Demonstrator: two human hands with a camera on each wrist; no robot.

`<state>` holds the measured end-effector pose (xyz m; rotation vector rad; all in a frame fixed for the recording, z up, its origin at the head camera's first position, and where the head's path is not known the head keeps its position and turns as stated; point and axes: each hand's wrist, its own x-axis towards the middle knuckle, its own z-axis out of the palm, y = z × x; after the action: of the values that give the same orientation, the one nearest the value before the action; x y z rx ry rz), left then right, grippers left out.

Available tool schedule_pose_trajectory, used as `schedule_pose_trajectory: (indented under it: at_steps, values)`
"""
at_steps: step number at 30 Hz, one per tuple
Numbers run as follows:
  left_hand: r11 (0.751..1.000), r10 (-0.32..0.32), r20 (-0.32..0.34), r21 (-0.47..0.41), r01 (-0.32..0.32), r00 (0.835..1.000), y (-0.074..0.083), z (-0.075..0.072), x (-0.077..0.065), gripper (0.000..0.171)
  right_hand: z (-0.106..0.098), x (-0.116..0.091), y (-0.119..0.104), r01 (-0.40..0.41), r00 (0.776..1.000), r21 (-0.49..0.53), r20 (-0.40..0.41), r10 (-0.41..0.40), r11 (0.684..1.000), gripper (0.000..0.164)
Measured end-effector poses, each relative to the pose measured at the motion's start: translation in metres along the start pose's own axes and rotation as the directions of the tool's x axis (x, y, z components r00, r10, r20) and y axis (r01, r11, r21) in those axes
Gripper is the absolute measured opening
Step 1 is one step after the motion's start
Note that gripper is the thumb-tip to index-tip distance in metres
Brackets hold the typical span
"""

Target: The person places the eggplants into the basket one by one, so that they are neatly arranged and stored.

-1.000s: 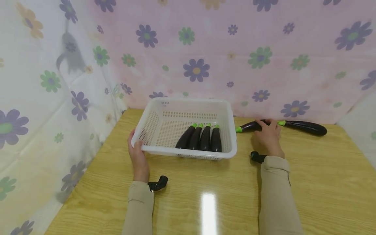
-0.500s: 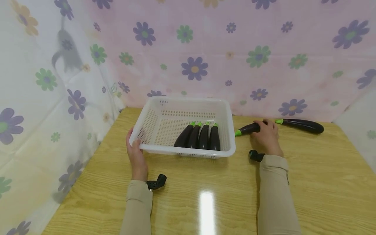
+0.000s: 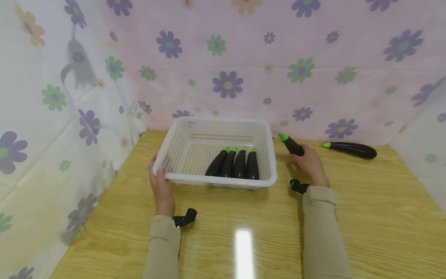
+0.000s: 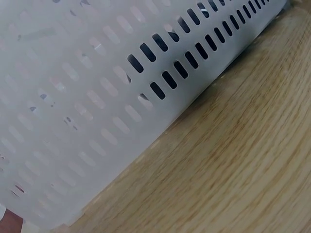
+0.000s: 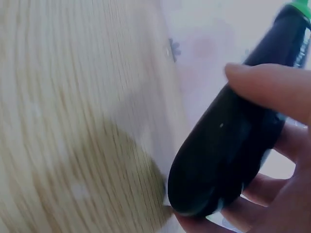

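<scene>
My left hand (image 3: pixel 162 190) grips the front left corner of a white plastic basket (image 3: pixel 188 178), its thumb over the rim. Slotted basket wall (image 4: pixel 112 97) fills much of the left wrist view. Several dark eggplants (image 3: pixel 239 164) lie side by side in the basket's right half, green stems toward the back. Right of the basket, my right hand (image 3: pixel 312 164) holds another eggplant (image 3: pixel 292 145), its green stem end pointing up and left. In the right wrist view, thumb and fingers wrap round this eggplant (image 5: pixel 218 141), whose rounded end hangs over the wood.
One more eggplant (image 3: pixel 352 149) lies on the wooden table (image 3: pixel 271 232) at the back right, near the flowered cloth (image 3: pixel 258 81). A second cloth wall (image 3: pixel 52 155) borders the table on the left. Black wrist cameras (image 3: pixel 186 217) sit at both cuffs.
My right hand has picked the nearer eggplant up off the table and tilted its stem end upward, moving slightly left. My left hand keeps its hold on the basket.
</scene>
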<state>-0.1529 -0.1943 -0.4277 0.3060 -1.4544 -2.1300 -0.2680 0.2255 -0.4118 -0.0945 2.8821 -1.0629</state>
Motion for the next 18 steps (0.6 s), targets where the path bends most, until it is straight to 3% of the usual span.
schedule_pose_trajectory:
  at_steps: [12, 18]
  values:
    - [0.999, -0.022, 0.020, 0.027, 0.022, 1.000, 0.002, 0.001, 0.001, 0.047, -0.013, -0.012, -0.035, -0.043, 0.998, 0.172, 0.053, 0.034, 0.984, 0.084]
    - [0.999, -0.028, 0.029, 0.033, 0.027, 0.999, -0.002, 0.002, -0.002, 0.048, -0.020, -0.020, -0.054, 0.014, 0.999, 0.223, -0.048, -0.003, 0.975, 0.083]
